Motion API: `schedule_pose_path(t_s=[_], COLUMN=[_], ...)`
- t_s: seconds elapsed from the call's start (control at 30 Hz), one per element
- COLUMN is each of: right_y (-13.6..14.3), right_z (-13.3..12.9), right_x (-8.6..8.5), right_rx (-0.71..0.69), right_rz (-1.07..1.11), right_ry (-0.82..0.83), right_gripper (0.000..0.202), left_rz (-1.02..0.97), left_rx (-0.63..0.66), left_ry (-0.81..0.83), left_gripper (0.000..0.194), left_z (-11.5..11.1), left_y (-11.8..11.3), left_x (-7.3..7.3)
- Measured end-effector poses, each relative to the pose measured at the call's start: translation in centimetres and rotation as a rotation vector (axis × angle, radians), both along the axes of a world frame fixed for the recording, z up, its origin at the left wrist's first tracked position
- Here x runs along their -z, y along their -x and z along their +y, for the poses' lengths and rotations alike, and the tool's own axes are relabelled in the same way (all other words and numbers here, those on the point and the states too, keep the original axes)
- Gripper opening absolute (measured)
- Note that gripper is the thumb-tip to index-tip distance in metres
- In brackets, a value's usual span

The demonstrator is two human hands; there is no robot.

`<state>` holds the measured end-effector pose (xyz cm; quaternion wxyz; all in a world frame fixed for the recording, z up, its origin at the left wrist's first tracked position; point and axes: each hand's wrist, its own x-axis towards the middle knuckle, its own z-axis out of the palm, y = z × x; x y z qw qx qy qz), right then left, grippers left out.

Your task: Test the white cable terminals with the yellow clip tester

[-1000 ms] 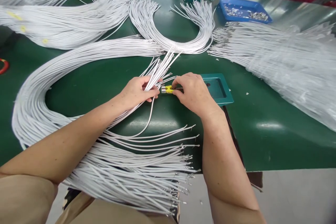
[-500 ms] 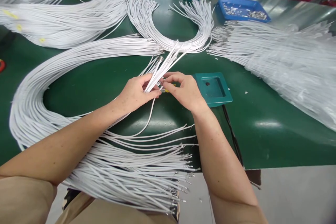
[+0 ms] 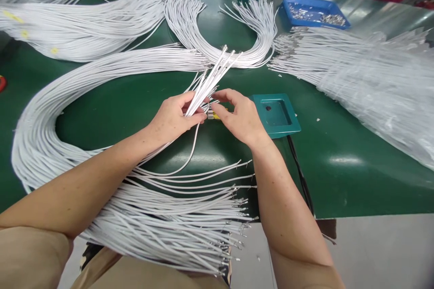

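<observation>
Now, left hand (image 3: pixel 176 110) grasping white wires (image 3: pixel 210 82), tips fanned beyond it; right hand (image 3: pixel 239 114) just beside, fingers curved, cannot tell whether gripping; yellow-and-silver fixture (image 3: pixel 214 115) between both hands; teal tray (image 3: pixel 278 116) right of right hand; blue tray (image 3: pixel 310 23) well beyond

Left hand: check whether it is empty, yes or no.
No, the left hand holds a bunch of white cables between its thumb and fingers.
</observation>
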<state>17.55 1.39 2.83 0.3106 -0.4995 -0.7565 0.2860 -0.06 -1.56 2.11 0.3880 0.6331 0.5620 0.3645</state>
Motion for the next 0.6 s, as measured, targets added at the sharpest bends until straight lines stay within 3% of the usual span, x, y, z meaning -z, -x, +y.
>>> schedule_pose_path(t_s=[0.17,0.27,0.33,0.6], right_y=[-0.5,-1.4,-2.1,-2.7], right_z=[0.1,0.2,0.3,0.9], right_x=[0.4,0.1,-0.1,0.4], right_rx=[-0.150,-0.120,-0.112,-0.139], right_rz=[-0.274,-0.487,-0.577,-0.574], right_ry=[-0.202,-0.306,-0.293,-0.288], right_gripper=[0.016,0.014,0.011,0.016], left_rz=[-0.223,-0.275,-0.237,-0.130], left_rx=[0.013,-0.003,0.000,0.051], left_ry=[0.193,0.235,0.243,0.225], left_gripper=[0.033,0.037,0.038,0.034], left_z=[0.4,0.6,0.6,0.6], left_y=[-0.1,0.0,-0.1,-0.2], left_x=[0.5,0.7,0.7,1.4])
